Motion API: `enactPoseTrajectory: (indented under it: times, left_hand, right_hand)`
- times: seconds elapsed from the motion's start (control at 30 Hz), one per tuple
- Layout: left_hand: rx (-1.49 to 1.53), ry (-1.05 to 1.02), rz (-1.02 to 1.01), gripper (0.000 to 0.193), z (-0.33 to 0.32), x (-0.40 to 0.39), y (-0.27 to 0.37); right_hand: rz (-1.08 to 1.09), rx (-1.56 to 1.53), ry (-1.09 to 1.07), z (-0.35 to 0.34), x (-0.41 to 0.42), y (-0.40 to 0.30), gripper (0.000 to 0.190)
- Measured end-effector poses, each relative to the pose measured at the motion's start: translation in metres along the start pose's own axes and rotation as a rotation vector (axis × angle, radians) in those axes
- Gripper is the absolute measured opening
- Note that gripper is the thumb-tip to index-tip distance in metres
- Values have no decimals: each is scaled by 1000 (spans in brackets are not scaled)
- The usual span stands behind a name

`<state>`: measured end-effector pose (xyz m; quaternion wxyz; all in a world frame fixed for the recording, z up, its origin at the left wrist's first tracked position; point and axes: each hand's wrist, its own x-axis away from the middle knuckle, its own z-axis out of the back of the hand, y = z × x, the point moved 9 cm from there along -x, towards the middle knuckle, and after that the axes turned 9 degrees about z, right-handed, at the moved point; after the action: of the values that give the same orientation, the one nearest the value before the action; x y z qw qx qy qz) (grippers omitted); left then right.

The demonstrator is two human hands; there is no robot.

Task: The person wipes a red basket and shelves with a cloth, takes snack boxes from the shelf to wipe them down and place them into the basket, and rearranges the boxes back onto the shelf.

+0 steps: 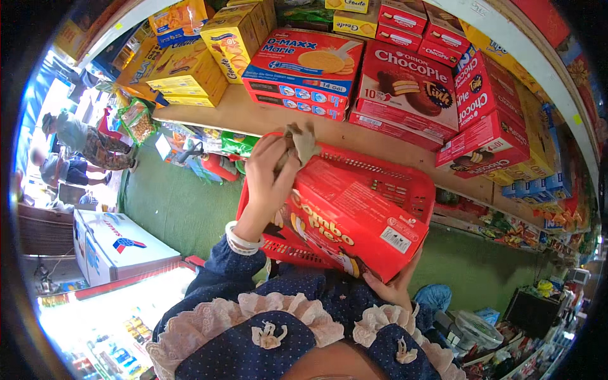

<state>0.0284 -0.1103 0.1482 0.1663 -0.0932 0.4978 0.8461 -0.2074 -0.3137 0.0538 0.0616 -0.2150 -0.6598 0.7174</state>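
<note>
A red box of Combo Pie (351, 213) is tilted in front of my chest, over a red plastic basket (418, 180). My right hand (399, 282) grips the box by its lower right corner. Bunched in the fingers of my left hand (270, 168) is a greyish cloth (303, 141), its loose end blurred, close to the box's upper left corner. What the basket rests on is hidden.
Ahead, a wooden shelf (327, 124) bears a D-Maxx Marie box (304, 66), ChocoPie boxes (408, 85) and yellow Goute boxes (190, 71). A lit glass display case (109, 327) and a white chest freezer (126, 240) stand left. Two people are farther off at left.
</note>
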Motion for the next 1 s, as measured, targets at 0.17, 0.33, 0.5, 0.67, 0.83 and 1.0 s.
enactPoseTrajectory:
  times: [0.17,0.33,0.5,0.67,0.83,1.0]
  left_hand:
    - [-5,-259,-574,16,-24,44,139]
    - [96,-205,-741,24,-18,68,131]
    - [68,-803,18,25,-16,10,12]
    - [136,-1809,-60,55,-66,131,56]
    - [509,-1740,-131,64,-69,134,104]
    - [-154,-1909,-441,66,-82,141,24]
  right_hand:
    - [171,126,-111,-22,-27,-44,83]
    - [396,1127,-334,-43,-15,-69,64]
    - [244,146,-66,40,-9,-48,61]
    - [460,26,-617,-29,-48,-120,57]
    - [609,91,-603,-34,-41,-134,64]
    - [551,160,-606,-32,-43,-124,73]
